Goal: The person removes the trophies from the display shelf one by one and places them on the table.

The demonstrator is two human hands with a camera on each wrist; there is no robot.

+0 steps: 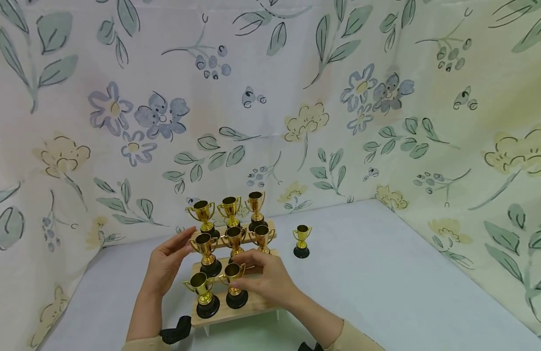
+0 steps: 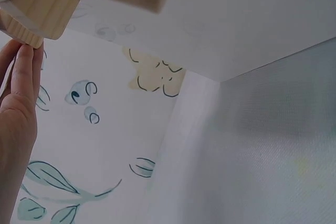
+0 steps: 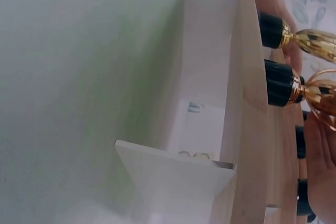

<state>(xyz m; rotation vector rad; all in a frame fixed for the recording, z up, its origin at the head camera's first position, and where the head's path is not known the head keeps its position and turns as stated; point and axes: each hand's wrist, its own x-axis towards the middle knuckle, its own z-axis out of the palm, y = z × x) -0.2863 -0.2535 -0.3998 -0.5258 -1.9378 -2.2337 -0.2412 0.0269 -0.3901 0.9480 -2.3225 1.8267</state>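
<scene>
A stepped wooden display stand (image 1: 260,304) holds small gold trophies with black bases on its three tiers. My right hand (image 1: 272,282) pinches the cup of the middle trophy (image 1: 236,298) on the front tier, between thumb and fingers. That trophy's base (image 3: 278,83) sits on the wooden step in the right wrist view. To its left stands another trophy (image 1: 207,304). My left hand (image 1: 161,268) touches the left end of the back tier with nearly straight fingers; its fingertips meet the wood (image 2: 31,38) in the left wrist view.
One lone trophy (image 1: 301,243) stands on the white tabletop (image 1: 375,282) right of the stand. White supports (image 3: 176,174) hold up the tiers. A floral cloth (image 1: 270,97) hangs behind and at both sides. Dark straps (image 1: 177,331) cross the wrists.
</scene>
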